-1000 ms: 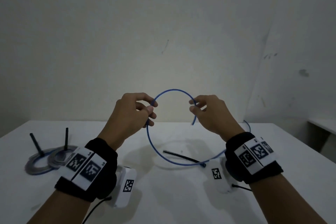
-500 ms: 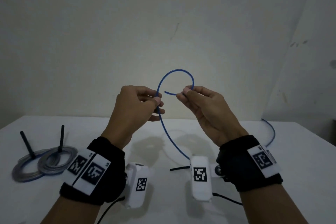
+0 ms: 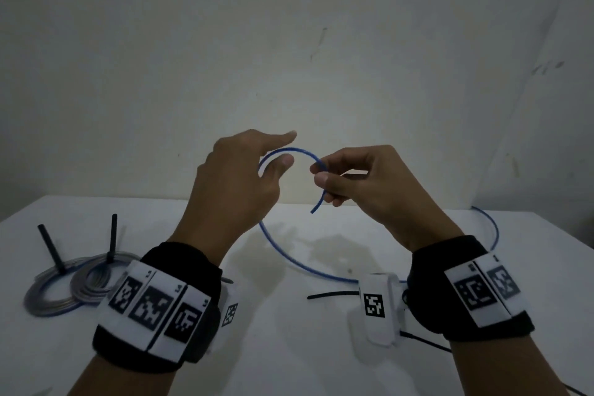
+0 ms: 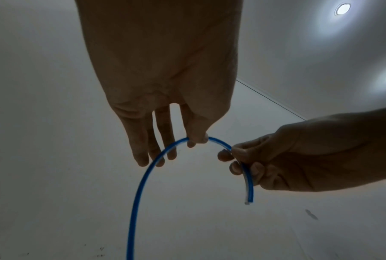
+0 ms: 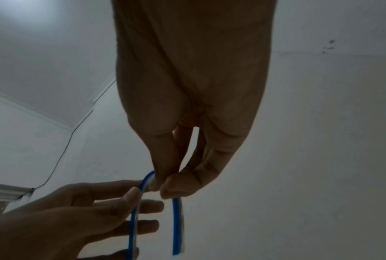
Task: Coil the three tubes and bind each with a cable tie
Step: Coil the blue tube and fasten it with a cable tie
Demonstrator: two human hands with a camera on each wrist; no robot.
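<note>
Low in the frame sits the white table, and a loose black cable tie lies on it near the right wrist. At centre left the left hand has its fingers spread and relaxed; only the thumb touches the blue tube near the top of its arch. At centre right the right hand is clamped on the tube, thumb and fingertips pinching just short of the free end. That end points down toward the table. The tube's long run arcs up and over between the hands, drops lower left, then sweeps along the table to the far right edge. To do this turn well, I'd keep the pinch firm and feed even loops into the left palm. Far left, two bound coils rest by the wall side.
</note>
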